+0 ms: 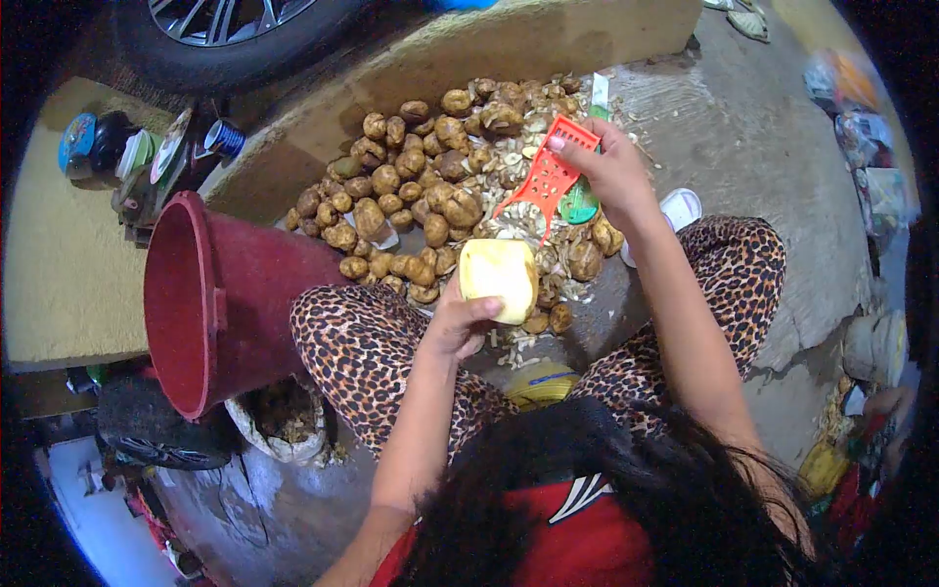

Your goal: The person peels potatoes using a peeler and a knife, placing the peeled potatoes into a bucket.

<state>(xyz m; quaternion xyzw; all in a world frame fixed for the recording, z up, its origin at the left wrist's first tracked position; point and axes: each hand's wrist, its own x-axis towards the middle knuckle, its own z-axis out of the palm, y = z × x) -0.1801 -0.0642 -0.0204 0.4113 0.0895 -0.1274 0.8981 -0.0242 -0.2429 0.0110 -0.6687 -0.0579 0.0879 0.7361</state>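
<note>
My left hand (pixel 465 321) is closed round a large peeled yellow potato (pixel 499 279), its thumb across the lower end. Up and to the right, my right hand (pixel 614 171) grips an orange plastic peeler (pixel 556 168) with slots and holes, thumb on its face. The peeler is apart from the potato. Behind it, a green tool (pixel 579 203) shows in part. Brown unpeeled potatoes (pixel 386 179) lie piled on the ground, with pale peelings (pixel 518 186) heaped beside and among them.
A red bucket (pixel 264 284) lies tipped on its side at the left, near a white sack (pixel 279 445). Behind the pile runs a low concrete ledge (pixel 421 59), with a car wheel (pixel 225 44) beyond. Bagged items (pixel 863 142) line the right edge.
</note>
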